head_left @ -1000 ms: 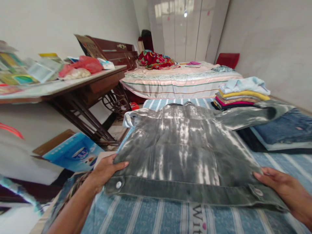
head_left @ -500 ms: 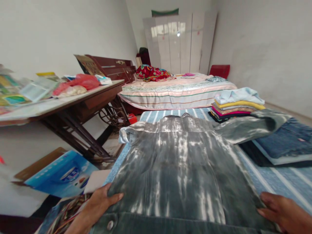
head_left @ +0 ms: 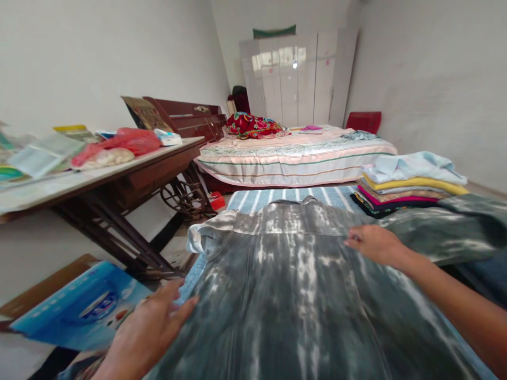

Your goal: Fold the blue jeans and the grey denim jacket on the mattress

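A stack of folded clothes [head_left: 412, 184] stands near the far right corner of the striped surface [head_left: 249, 200], just behind one sleeve of the grey jacket [head_left: 301, 285], which lies spread across the middle. At the left edge, the left hand [head_left: 152, 327] is open, thumb apart; the right hand [head_left: 376, 244] curls its fingers at the jacket's shoulder. Whether it pinches cloth, I cannot tell. The jacket's lower part is cut off.

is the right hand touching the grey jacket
Cannot tell. In the head view, the right hand overlaps the grey jacket near a shoulder seam, fingers curled, but neither contact nor a gap shows plainly.
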A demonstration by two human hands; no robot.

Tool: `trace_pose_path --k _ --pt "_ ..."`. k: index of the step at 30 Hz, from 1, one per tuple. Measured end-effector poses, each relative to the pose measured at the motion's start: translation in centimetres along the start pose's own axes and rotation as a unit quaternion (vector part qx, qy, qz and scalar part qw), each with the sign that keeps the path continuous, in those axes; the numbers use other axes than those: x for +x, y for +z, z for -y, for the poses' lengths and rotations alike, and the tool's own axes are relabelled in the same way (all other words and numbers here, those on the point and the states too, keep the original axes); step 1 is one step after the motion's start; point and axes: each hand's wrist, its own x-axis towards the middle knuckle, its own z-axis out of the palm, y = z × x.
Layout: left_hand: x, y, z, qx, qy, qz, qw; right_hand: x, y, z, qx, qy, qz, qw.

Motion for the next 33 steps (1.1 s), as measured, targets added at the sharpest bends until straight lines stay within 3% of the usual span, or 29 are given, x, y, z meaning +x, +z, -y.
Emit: trace_pose_path --k 4,5,7,10,13,16,18,24,29,33 --pt "9.2 0.4 -8.8 0.073 0.167 0.017 0.983 9.7 0.4 0.9 -0.017 0.051 -0.023 0.998" --pt "11.9 1.1 -10.7 0.095 0.192 0.016 0.977 11.6 0.9 0.9 -0.02 0.064 -0.025 0.997" --pt "17.1 2.9 -13.7 0.105 0.182 0.016 0.978 14.7 2.0 0.6 -0.025 0.088 -0.027 0.995" --pt "23.4 5.7 -16.2 0.109 0.158 0.032 0.981 17.7 3.8 -0.3 -0.034 0.109 -0.021 0.993" --pt "27.3 7.9 -17.1 0.105 0.153 0.082 0.979 19.1 5.4 -1.0 -0.051 0.103 -0.01 0.993" --pt "28.9 8.9 -17.4 0.103 0.148 0.125 0.976 19.2 6.3 -1.4 -0.074 0.08 -0.019 0.994" --pt "29.4 8.6 -17.6 0.102 0.143 0.131 0.976 19.0 6.2 -1.4 -0.088 0.066 -0.037 0.993" --pt "30.5 6.9 -18.2 0.104 0.123 0.074 0.984 19.5 5.2 -1.9 -0.117 0.071 -0.089 0.987" --pt "29.1 10.2 -18.2 0.117 0.12 0.008 0.986 20.1 6.8 -2.0 -0.134 0.059 -0.073 0.986" --pt "27.5 12.3 -17.5 0.116 0.136 -0.055 0.982 20.1 6.9 -2.6 -0.142 0.043 -0.072 0.986"
